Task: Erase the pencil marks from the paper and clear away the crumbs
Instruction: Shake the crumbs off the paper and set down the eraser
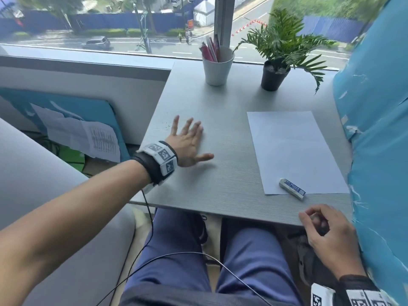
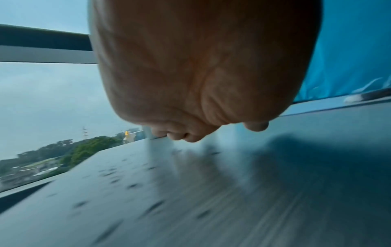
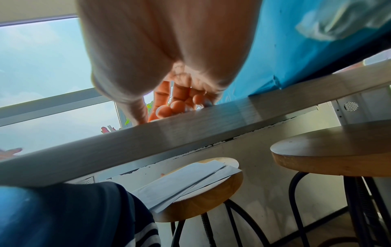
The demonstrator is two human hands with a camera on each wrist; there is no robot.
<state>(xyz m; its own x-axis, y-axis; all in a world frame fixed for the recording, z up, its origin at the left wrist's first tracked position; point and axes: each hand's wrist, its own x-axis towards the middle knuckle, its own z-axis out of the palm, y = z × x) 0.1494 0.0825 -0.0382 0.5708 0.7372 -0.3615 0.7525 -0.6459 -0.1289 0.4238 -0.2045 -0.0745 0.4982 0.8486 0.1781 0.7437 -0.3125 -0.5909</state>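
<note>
Fingers (image 1: 187, 127) of the left hand (image 1: 187, 146) are spread apart and laid flat on the grey surface (image 1: 220, 184), with nothing held. Just beyond the little finger, toward the surface's left edge, a scatter of small dark crumbs (image 1: 164, 124) is seen; in the left wrist view the same specks (image 2: 118, 177) show as blurred streaks on the surface ahead of the palm (image 2: 190, 66).

Well to the right of those fingers lies the paper (image 1: 293, 151) — a white sheet, flat on the surface, on which no pencil marks can be made out. At its near corner, the eraser (image 1: 292, 188) is set down partly on the sheet and partly over its edge, touched by neither hand.

Nearer than the eraser, the right hand (image 1: 326, 235) is held at the surface's front edge, its fingers loosely curled toward the thumb and empty — in the right wrist view the fingertips (image 3: 177, 107) are seen bent just above that edge.

Far beyond the left fingers, a white cup (image 1: 217, 67) of pens and a small potted plant (image 1: 276, 71) stand by the window.
</note>
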